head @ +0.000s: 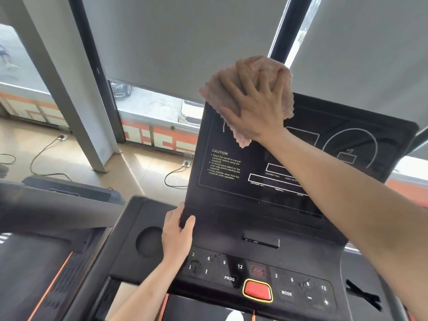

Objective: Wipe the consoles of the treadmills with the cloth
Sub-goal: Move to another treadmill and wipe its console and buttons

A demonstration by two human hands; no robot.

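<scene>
Right hand (257, 100) spreads flat, pressing the cloth (245, 93) onto the screen (231, 144); left hand (177, 230) grips its edge, likely steadying it.

Pink cloth (245, 93) on a black console (289, 158) (white and yellow lettering), red button (257, 290) yellow-rimmed.

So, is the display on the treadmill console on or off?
Off: the console display is dark, only printed outlines and labels show, no lit digits. The right hand presses the cloth on its upper part.
</scene>
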